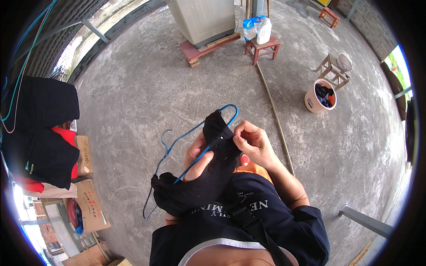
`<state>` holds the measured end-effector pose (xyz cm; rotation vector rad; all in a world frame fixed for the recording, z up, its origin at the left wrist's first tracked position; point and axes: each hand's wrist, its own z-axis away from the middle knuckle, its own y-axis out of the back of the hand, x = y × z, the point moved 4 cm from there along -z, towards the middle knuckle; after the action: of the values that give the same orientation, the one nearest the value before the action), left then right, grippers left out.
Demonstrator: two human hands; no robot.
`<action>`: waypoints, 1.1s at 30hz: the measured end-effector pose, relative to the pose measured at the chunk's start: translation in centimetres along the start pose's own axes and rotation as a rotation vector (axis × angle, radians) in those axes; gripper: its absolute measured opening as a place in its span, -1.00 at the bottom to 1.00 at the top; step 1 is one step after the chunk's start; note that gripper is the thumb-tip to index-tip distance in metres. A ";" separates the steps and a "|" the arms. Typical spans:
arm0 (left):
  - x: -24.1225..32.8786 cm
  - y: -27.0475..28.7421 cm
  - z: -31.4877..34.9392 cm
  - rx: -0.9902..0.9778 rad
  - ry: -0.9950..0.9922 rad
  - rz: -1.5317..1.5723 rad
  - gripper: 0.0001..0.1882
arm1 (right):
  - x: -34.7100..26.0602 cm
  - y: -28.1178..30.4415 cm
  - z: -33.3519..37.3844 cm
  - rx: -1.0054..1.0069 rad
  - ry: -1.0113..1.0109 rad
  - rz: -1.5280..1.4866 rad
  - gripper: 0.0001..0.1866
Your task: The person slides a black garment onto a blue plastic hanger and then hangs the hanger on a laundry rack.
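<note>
A black garment, its kind hidden by the folds, hangs partly over a blue wire clothes hanger in front of my body. My left hand is closed around the hanger's wire and the cloth, its thumb showing beside the wire. With thumb and forefinger together, my right hand pinches the garment's edge near the hanger's rounded end. The hanger's hook sticks out to the left, and its other end shows below, next to the bunched cloth.
Dark clothes hang at the left above cardboard boxes. A pink bucket of dark clothes stands at the right by a wooden stool. Farther off are a washing machine and a red stool bearing a white bottle.
</note>
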<state>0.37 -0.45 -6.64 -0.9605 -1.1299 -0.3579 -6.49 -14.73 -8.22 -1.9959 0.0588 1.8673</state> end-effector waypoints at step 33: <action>-0.8 1.5 0.5 0.208 -0.169 -0.179 -0.60 | -2.6 -3.3 -0.8 0.177 0.384 0.719 -0.85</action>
<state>0.80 0.65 -7.97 -0.7186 -1.3842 -0.3002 -5.03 -12.61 -4.85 -2.3543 1.1372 1.7085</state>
